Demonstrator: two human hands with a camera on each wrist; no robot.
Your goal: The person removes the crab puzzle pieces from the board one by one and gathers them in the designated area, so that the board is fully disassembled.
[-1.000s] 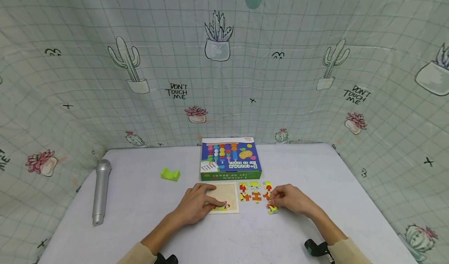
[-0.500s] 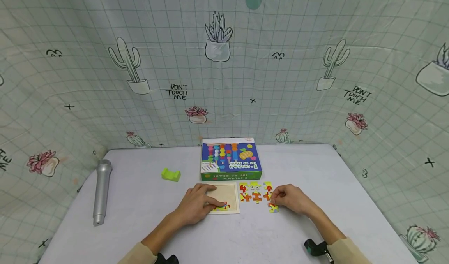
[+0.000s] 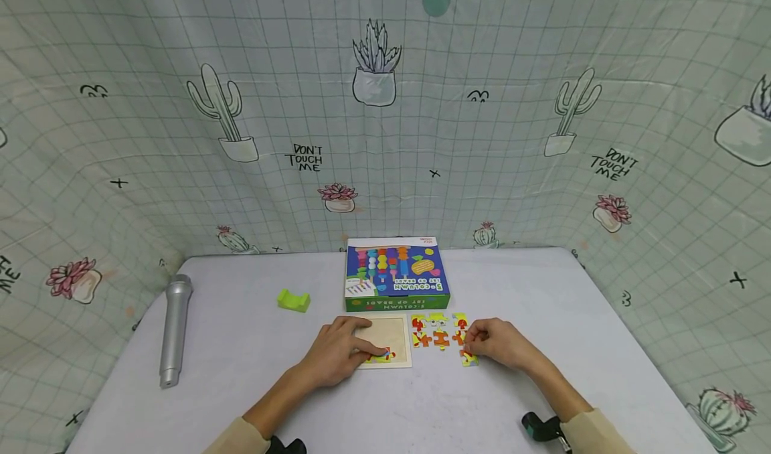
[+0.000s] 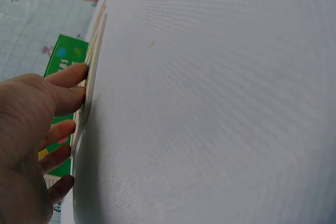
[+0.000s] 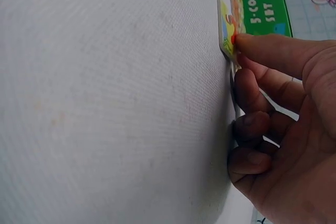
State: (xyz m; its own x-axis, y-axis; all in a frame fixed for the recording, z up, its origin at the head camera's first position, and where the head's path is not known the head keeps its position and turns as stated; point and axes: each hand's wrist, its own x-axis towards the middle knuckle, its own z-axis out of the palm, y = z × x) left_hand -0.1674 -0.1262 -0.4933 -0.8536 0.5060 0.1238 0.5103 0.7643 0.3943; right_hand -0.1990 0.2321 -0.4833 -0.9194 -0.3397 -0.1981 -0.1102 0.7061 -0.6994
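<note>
My left hand rests with spread fingers on a shallow wooden puzzle tray. Its thumb touches colourful puzzle pieces in the tray's near part, partly hidden beneath the hand. In the left wrist view the left fingertips lie along the tray's edge. To the right, my right hand pinches the corner of a yellow and blue puzzle piece between thumb and forefinger, at the table surface. The remaining fingers of that hand are curled against the table. Several loose pieces lie in rows between tray and right hand.
Behind the tray stands a blue and green bead-set box. A light green curved block lies to its left. Farther left is a grey microphone-shaped object. A patterned cloth rises behind the white table.
The right hand's puzzle piece has shifted very slightly up and turned a little since one second ago. The left hand stays on the tray.
</note>
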